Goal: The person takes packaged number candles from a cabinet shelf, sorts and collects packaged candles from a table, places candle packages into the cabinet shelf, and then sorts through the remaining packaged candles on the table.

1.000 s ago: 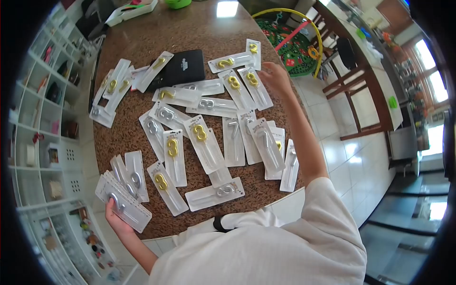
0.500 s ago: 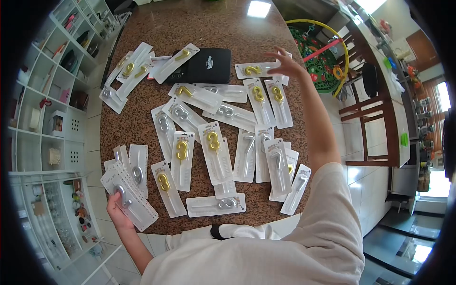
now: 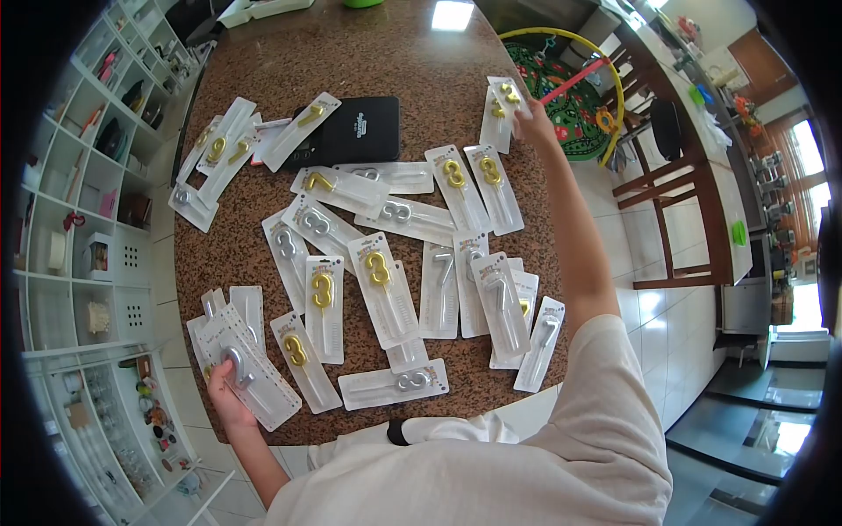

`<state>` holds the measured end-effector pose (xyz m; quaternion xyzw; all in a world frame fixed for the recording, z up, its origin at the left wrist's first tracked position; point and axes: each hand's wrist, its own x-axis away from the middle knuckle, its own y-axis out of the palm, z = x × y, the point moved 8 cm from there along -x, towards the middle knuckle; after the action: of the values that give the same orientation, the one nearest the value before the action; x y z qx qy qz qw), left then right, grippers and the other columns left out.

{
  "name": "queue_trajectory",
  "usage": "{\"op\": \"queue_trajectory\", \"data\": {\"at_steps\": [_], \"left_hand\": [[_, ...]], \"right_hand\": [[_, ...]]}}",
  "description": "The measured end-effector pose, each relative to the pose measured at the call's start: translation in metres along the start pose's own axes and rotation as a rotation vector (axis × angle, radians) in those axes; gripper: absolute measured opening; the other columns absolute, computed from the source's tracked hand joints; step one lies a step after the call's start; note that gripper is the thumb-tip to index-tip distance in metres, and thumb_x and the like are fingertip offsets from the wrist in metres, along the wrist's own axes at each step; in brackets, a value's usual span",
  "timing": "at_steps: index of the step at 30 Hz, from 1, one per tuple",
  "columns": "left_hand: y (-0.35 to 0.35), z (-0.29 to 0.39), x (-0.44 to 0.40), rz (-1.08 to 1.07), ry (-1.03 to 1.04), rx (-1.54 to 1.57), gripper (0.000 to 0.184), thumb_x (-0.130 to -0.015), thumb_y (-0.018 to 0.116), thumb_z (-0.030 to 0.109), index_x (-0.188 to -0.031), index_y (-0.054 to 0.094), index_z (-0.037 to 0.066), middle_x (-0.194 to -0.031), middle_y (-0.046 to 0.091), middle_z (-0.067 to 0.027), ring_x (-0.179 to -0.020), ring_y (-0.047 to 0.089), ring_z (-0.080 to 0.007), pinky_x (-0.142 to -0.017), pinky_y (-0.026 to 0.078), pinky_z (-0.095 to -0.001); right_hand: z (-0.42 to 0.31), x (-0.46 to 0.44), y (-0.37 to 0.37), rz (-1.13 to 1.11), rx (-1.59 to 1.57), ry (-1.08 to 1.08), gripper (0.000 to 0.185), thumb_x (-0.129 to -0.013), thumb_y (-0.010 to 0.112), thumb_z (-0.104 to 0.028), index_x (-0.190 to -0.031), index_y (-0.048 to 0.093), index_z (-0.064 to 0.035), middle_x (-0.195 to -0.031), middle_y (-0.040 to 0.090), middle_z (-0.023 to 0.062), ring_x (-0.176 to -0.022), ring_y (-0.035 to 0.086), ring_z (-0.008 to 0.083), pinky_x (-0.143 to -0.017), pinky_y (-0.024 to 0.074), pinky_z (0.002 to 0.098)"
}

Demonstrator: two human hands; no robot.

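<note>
My left hand (image 3: 231, 401) grips a stack of packaged number candles at the near left. A silver 2 candle pack (image 3: 266, 394) is on top, with my thumb over its front. At the far right edge of the counter, my right hand (image 3: 533, 125) is closed on the side of a gold 2 candle pack (image 3: 508, 93). A second gold number candle pack (image 3: 496, 131) overlaps it, its digit partly hidden. Nearby lie two gold 3 candle packs, one (image 3: 453, 180) beside the other (image 3: 493, 178). A silver 9 candle pack (image 3: 248, 307) is partly under the left stack.
Several gold and silver candle packs cover the speckled counter (image 3: 412, 53), including a gold 3 pack (image 3: 377, 280) and a silver 7 pack (image 3: 503, 298). A black kitchen scale (image 3: 373, 140) stands behind them. White shelves (image 3: 53, 280) line the left side.
My right hand has come down onto the gold 2 candle pack, which has turned from lying sideways to nearly lengthwise. My left hand still holds its stack. The whole view has shifted slightly.
</note>
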<state>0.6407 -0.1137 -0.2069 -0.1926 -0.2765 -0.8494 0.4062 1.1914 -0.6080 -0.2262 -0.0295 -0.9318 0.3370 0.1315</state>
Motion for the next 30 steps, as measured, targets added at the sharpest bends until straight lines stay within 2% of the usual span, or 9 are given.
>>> {"op": "queue_trajectory", "data": {"at_steps": [3, 4, 8, 11, 13, 18, 24, 28, 30], "left_hand": [[0.001, -0.001, 0.0, -0.008, 0.016, -0.01, 0.038, -0.075, 0.049, 0.015, -0.112, 0.053, 0.004, -0.1, 0.061, -0.0099, -0.084, 0.058, -0.0206, -0.075, 0.045, -0.0291], [-0.001, -0.001, 0.0, -0.003, 0.013, -0.007, 0.038, -0.075, 0.049, 0.015, -0.112, 0.053, 0.004, -0.1, 0.061, -0.0099, -0.084, 0.058, -0.0206, -0.075, 0.045, -0.0291], [-0.013, 0.001, -0.002, 0.03, -0.01, 0.006, 0.039, -0.076, 0.049, 0.015, -0.112, 0.053, 0.004, -0.101, 0.061, -0.01, -0.084, 0.058, -0.0206, -0.074, 0.046, -0.0292], [-0.023, -0.001, -0.003, 0.069, -0.019, 0.008, 0.039, -0.076, 0.049, 0.015, -0.113, 0.052, 0.004, -0.102, 0.061, -0.0101, -0.085, 0.058, -0.0208, -0.074, 0.045, -0.0294], [-0.025, -0.001, -0.006, 0.091, -0.019, 0.011, 0.04, -0.076, 0.049, 0.015, -0.114, 0.052, 0.004, -0.102, 0.06, -0.0102, -0.085, 0.058, -0.0209, -0.075, 0.045, -0.0296], [-0.014, -0.002, -0.005, 0.07, -0.022, 0.014, 0.04, -0.076, 0.048, 0.015, -0.114, 0.052, 0.004, -0.103, 0.06, -0.0103, -0.086, 0.058, -0.021, -0.076, 0.045, -0.0298], [-0.015, 0.0, -0.003, 0.088, -0.017, 0.01, 0.04, -0.076, 0.048, 0.014, -0.114, 0.052, 0.004, -0.103, 0.06, -0.0105, -0.087, 0.058, -0.0211, -0.077, 0.045, -0.0297], [-0.021, -0.004, -0.009, 0.088, -0.028, 0.014, 0.04, -0.076, 0.048, 0.014, -0.114, 0.052, 0.004, -0.103, 0.06, -0.0103, -0.086, 0.058, -0.0203, -0.076, 0.045, -0.0288], [-0.019, -0.006, -0.011, 0.076, -0.029, 0.004, 0.04, -0.076, 0.048, 0.014, -0.114, 0.052, 0.004, -0.102, 0.06, -0.0102, -0.086, 0.058, -0.0201, -0.076, 0.045, -0.0287]], "right_hand": [[0.045, -0.015, 0.029, -0.458, -0.077, 0.624, 0.043, -0.082, 0.055, -0.029, -0.118, 0.052, -0.0065, -0.107, 0.06, 0.0159, -0.096, 0.059, 0.0295, -0.081, 0.0468, 0.0392], [0.045, -0.008, 0.033, -0.46, -0.071, 0.625, 0.043, -0.082, 0.055, -0.029, -0.118, 0.052, -0.0065, -0.107, 0.06, 0.0159, -0.096, 0.059, 0.0295, -0.081, 0.0468, 0.0392], [-0.002, 0.042, 0.028, -0.044, 0.576, 0.048, 0.056, -0.08, 0.056, -0.035, -0.127, 0.043, -0.007, -0.114, 0.055, 0.02, -0.103, 0.055, 0.0322, -0.085, 0.0456, 0.0407], [-0.034, 0.059, 0.014, 0.118, 0.599, 0.061, 0.07, -0.078, 0.057, -0.041, -0.133, 0.033, -0.006, -0.12, 0.049, 0.0247, -0.106, 0.053, 0.0359, -0.086, 0.0449, 0.0427], [-0.049, 0.046, 0.009, 0.229, 0.355, -0.029, 0.075, -0.076, 0.059, -0.042, -0.135, 0.03, -0.0058, -0.124, 0.043, 0.0273, -0.111, 0.047, 0.04, -0.087, 0.0436, 0.0436], [-0.05, 0.026, 0.03, 0.266, 0.538, 0.012, 0.078, -0.074, 0.062, -0.045, -0.134, 0.029, -0.0069, -0.127, 0.038, 0.0268, -0.113, 0.042, 0.04, -0.088, 0.0423, 0.0452], [-0.036, -0.005, 0.05, 0.258, 0.526, 0.057, 0.076, -0.072, 0.065, -0.044, -0.131, 0.035, -0.0082, -0.126, 0.037, 0.0245, -0.113, 0.039, 0.04, -0.088, 0.0409, 0.0487], [-0.041, 0.0, 0.046, 0.231, 0.792, 0.094, 0.077, -0.067, 0.065, -0.051, -0.124, 0.041, -0.0049, -0.118, 0.05, 0.0234, -0.103, 0.051, 0.0384, -0.088, 0.0399, 0.0447], [-0.04, 0.002, 0.048, 0.203, 0.774, 0.027, 0.073, -0.068, 0.065, -0.048, -0.123, 0.042, -0.0056, -0.118, 0.049, 0.0236, -0.104, 0.051, 0.0384, -0.087, 0.0413, 0.0442]]}}
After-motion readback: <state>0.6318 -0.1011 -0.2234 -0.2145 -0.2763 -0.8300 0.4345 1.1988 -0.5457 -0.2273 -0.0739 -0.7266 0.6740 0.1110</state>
